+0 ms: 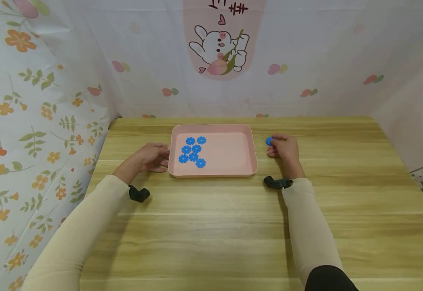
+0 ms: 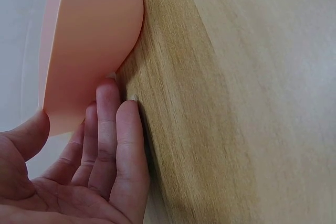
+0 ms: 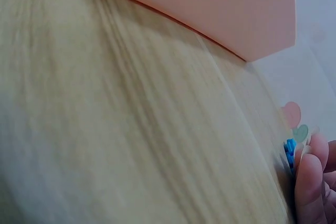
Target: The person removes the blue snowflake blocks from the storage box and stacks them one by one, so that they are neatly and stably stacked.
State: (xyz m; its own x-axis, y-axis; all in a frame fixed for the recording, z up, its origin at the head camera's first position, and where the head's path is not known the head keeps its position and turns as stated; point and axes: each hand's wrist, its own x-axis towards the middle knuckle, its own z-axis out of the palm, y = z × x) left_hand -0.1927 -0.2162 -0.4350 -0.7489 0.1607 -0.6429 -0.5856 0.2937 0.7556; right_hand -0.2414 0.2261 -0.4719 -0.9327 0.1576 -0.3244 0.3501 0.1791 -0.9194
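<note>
A shallow pink tray (image 1: 229, 151) lies on the table, with several blue notched discs (image 1: 193, 157) in its left half. Some of these discs touch or overlap. At the tray's left end is my left hand (image 1: 153, 157), its thumb at the rim and its fairly straight fingers against the outer wall (image 2: 97, 30), low near the tabletop. To the right of the tray, my right hand (image 1: 284, 147) pinches one blue notched disc (image 1: 268, 141) between thumb and fingertips. In the right wrist view only the edge of that disc (image 3: 289, 153) shows beside the fingertips.
The wood-grain table (image 1: 211, 226) stretches in front of the tray and to both sides. Behind it hangs a white printed cloth (image 1: 142, 52), and a floral cloth (image 1: 44, 133) covers the left side. A black wrist device (image 1: 139, 194) sits below each hand.
</note>
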